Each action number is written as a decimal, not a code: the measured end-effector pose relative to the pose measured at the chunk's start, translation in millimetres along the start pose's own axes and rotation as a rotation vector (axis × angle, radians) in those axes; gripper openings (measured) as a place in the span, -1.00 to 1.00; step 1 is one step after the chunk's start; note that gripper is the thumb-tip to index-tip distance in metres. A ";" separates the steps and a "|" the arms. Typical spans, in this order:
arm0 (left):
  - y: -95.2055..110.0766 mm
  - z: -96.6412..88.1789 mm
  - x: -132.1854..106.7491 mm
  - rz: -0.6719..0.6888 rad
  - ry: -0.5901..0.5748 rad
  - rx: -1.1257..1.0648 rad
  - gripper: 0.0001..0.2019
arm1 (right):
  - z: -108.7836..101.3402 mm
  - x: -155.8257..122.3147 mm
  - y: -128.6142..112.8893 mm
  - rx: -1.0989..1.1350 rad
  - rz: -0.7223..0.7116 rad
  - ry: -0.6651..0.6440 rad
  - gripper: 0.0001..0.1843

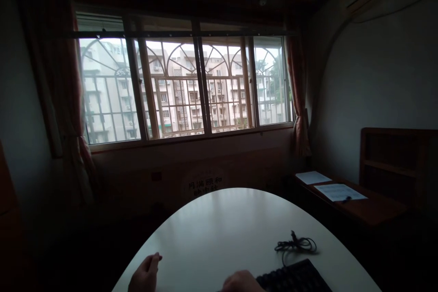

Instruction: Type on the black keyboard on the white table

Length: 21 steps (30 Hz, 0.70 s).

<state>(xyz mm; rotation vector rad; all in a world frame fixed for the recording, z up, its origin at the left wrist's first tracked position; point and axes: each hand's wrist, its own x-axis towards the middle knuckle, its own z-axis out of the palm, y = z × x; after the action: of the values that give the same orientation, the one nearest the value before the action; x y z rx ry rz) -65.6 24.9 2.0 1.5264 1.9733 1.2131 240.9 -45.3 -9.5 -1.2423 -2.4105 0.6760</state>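
My left hand (143,274) is over the left side of the white table (219,223), its fingers curled in and pressed together. Whether something small sits at its fingertips is too dark to tell. At the bottom edge of the view my right hand (241,281) is beside the left end of a black keyboard (294,277). Its fingers are cut off below, so I cannot see whether they grip the keyboard. The keyboard's cable (297,245) lies bundled in loops on the tabletop just behind it.
The table has a rounded far edge. To the right stands a low brown wooden desk (383,207) with sheets of paper (340,192) and a small dark object on it. Beyond are a barred window (201,86) and tied curtains (300,123). The room is dim.
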 end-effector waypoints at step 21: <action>28.5 6.6 -17.0 0.067 -0.037 0.317 -0.62 | -4.6 -30.4 -28.5 -0.103 -0.090 0.239 -0.70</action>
<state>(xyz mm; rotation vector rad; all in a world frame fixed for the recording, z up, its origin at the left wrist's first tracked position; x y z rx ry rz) -37.9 13.4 17.5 1.7628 2.1855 0.9196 241.3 -83.5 7.6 -1.1729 -2.3093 0.3581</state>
